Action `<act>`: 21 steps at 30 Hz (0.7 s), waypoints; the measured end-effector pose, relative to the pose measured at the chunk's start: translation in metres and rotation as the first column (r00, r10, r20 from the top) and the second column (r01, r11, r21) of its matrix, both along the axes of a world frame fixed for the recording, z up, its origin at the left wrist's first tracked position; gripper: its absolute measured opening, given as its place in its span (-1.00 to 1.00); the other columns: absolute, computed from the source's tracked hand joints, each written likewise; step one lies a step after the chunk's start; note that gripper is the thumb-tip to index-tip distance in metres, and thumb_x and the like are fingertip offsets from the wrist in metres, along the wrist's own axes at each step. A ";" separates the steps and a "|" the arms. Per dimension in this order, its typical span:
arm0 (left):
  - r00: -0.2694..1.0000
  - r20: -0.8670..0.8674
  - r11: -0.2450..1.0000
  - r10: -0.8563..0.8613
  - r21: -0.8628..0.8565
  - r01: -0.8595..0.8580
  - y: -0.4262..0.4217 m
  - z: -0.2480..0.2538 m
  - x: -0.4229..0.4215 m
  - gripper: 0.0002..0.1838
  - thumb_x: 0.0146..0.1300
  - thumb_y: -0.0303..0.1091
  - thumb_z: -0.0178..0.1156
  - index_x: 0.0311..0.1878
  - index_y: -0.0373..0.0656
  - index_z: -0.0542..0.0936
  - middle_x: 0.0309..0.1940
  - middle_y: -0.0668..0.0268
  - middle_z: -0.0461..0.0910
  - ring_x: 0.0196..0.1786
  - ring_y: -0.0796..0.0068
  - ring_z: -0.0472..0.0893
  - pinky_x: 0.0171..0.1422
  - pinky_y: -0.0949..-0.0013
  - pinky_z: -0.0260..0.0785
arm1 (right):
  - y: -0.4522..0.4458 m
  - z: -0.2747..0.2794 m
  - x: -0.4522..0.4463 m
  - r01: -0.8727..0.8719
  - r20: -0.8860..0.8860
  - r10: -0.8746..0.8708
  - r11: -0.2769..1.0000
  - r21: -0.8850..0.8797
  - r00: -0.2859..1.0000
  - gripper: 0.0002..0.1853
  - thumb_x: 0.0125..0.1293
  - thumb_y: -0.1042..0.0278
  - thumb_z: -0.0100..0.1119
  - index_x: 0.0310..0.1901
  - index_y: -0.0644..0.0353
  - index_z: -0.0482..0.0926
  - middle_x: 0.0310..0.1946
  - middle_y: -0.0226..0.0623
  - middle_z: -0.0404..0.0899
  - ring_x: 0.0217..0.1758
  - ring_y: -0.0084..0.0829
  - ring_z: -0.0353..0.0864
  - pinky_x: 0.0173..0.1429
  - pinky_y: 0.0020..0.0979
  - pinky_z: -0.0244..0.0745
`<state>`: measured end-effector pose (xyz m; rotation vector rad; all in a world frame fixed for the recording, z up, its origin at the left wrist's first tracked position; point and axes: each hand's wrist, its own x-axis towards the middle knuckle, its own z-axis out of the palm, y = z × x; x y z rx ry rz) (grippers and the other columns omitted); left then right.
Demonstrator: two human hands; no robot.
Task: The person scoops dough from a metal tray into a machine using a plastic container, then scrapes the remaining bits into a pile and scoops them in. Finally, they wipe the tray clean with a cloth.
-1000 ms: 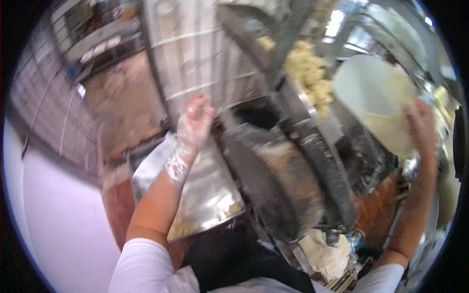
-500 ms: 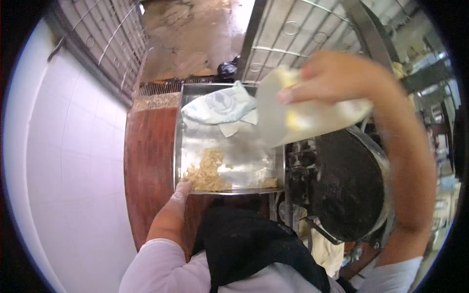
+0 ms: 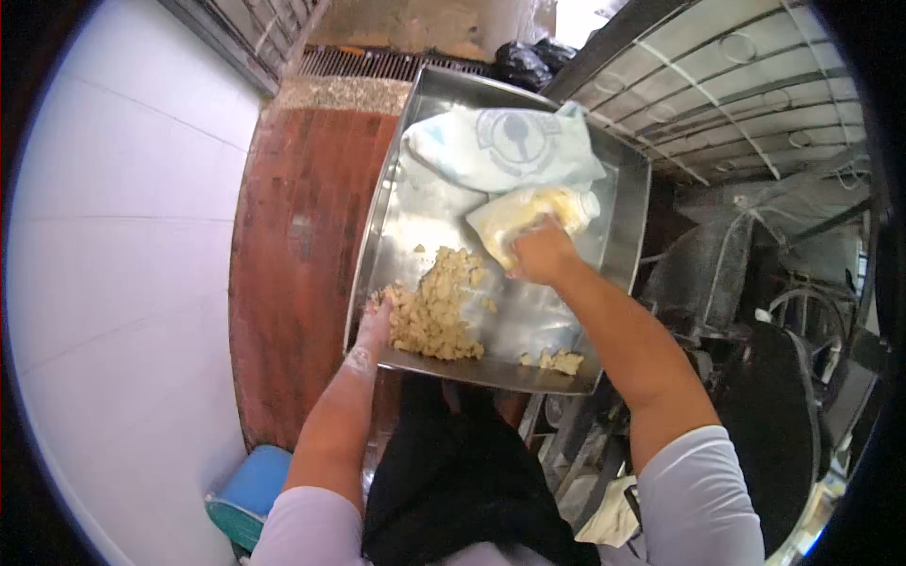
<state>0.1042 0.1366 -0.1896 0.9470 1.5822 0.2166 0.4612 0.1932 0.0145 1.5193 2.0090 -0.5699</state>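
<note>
Scoop (image 3: 500, 220) points its broad mouth leftward, long axis across the tray (image 3: 522, 321), pinched by the right grip (image 3: 544, 251).

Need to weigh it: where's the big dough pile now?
In the head view, the dough pile lies in the near left corner of the metal tray, with the left hand at the pile's left edge.

My whitish scoop (image 3: 495, 223) shows yellow patches; the dough (image 3: 436, 319) is pale yellow, the tray (image 3: 530, 325) silvery, my apron (image 3: 453, 481) black.
</note>
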 end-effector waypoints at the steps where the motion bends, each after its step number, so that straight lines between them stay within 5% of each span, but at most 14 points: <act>1: 0.997 -0.029 0.997 -0.076 -0.003 0.076 0.002 -0.003 -0.002 -0.07 0.27 0.22 0.04 0.45 -0.34 0.05 0.40 -0.19 0.11 0.41 -0.07 0.23 0.47 0.23 0.04 | 0.002 -0.006 -0.006 -0.002 -0.011 0.002 1.000 -0.024 1.000 -0.50 0.08 -0.25 0.23 -0.24 0.08 0.68 -0.28 -0.22 0.66 -0.07 -0.23 0.62 0.34 -0.02 0.17; 3: 0.997 -0.051 0.981 0.065 -0.178 -0.073 0.009 0.004 0.010 -0.11 0.27 0.24 0.02 0.47 -0.19 0.06 0.44 -0.16 0.02 0.44 -0.09 0.16 0.50 0.18 -0.01 | 0.008 -0.001 -0.032 -0.181 -0.066 0.173 0.974 -0.136 0.983 -0.48 0.07 -0.26 0.23 -0.24 0.08 0.68 -0.32 -0.22 0.65 -0.13 -0.22 0.63 0.31 -0.07 0.22; 5: 0.800 -0.410 0.891 -0.438 -0.084 0.446 -0.003 -0.042 0.002 -0.13 0.26 0.22 0.04 0.49 -0.07 0.05 0.46 -0.11 -0.03 0.47 -0.09 0.07 0.51 0.13 -0.04 | 0.006 -0.004 -0.048 -0.220 -0.133 0.197 0.959 -0.181 0.971 -0.51 0.09 -0.24 0.23 -0.28 0.08 0.69 -0.33 -0.21 0.67 -0.15 -0.21 0.64 0.29 -0.07 0.24; 6: 0.725 -0.496 0.855 -0.478 -0.071 0.514 -0.006 -0.039 0.004 -0.14 0.25 0.23 0.04 0.48 -0.06 0.10 0.45 -0.08 0.02 0.49 -0.09 0.01 0.52 0.11 -0.07 | 0.003 -0.006 -0.054 -0.259 -0.186 0.222 0.943 -0.210 0.957 -0.53 0.10 -0.22 0.23 -0.31 0.08 0.69 -0.35 -0.21 0.68 -0.17 -0.21 0.66 0.28 -0.08 0.25; 10: 0.753 -0.509 0.891 -0.417 -0.067 0.448 -0.001 0.005 0.024 -0.16 0.23 0.26 0.05 0.45 -0.04 0.17 0.43 -0.06 0.07 0.46 -0.09 0.08 0.50 0.08 -0.02 | -0.023 -0.011 -0.070 -0.282 -0.226 0.222 0.918 -0.280 0.948 -0.49 0.11 -0.27 0.19 -0.35 0.11 0.70 -0.42 -0.19 0.66 -0.24 -0.19 0.67 0.16 -0.06 0.37; 13: 0.815 -0.536 0.974 -0.218 -0.074 0.212 0.012 0.053 0.051 -0.16 0.19 0.26 0.11 0.41 -0.07 0.25 0.39 -0.06 0.12 0.41 -0.09 0.17 0.45 0.04 0.07 | -0.043 -0.020 -0.080 -0.141 -0.278 0.055 0.944 -0.299 0.959 -0.45 0.11 -0.29 0.16 -0.33 0.13 0.69 -0.42 -0.18 0.66 -0.25 -0.16 0.67 0.03 -0.07 0.47; 15: 0.876 -0.466 0.992 -0.125 -0.039 0.120 0.007 0.052 0.054 -0.22 0.16 0.17 0.20 0.30 -0.21 0.38 0.34 -0.08 0.20 0.39 0.07 0.23 0.40 0.18 0.14 | -0.048 -0.022 -0.085 -0.035 -0.286 -0.058 0.950 -0.311 0.956 -0.41 0.10 -0.33 0.15 -0.32 0.16 0.69 -0.41 -0.17 0.66 -0.23 -0.13 0.67 -0.07 -0.09 0.52; 19: 0.932 -0.316 0.981 -0.175 -0.138 0.137 0.013 0.034 0.073 -0.31 0.18 0.06 0.22 0.27 -0.19 0.42 0.23 -0.08 0.37 0.34 0.18 0.33 0.35 0.24 0.20 | -0.050 -0.032 -0.080 0.002 -0.307 -0.103 0.950 -0.314 0.946 -0.38 0.07 -0.36 0.15 -0.32 0.17 0.68 -0.41 -0.15 0.66 -0.21 -0.13 0.67 -0.05 -0.10 0.51; 21: 0.996 -0.019 0.962 -0.088 -0.263 0.080 0.008 0.025 0.087 -0.46 0.21 -0.10 0.20 0.21 -0.18 0.48 0.18 -0.03 0.45 0.28 0.20 0.42 0.27 0.26 0.29 | -0.062 -0.038 -0.072 0.133 -0.303 -0.232 0.940 -0.314 0.925 -0.37 0.03 -0.37 0.18 -0.32 0.18 0.68 -0.41 -0.15 0.65 -0.23 -0.11 0.66 -0.06 -0.11 0.50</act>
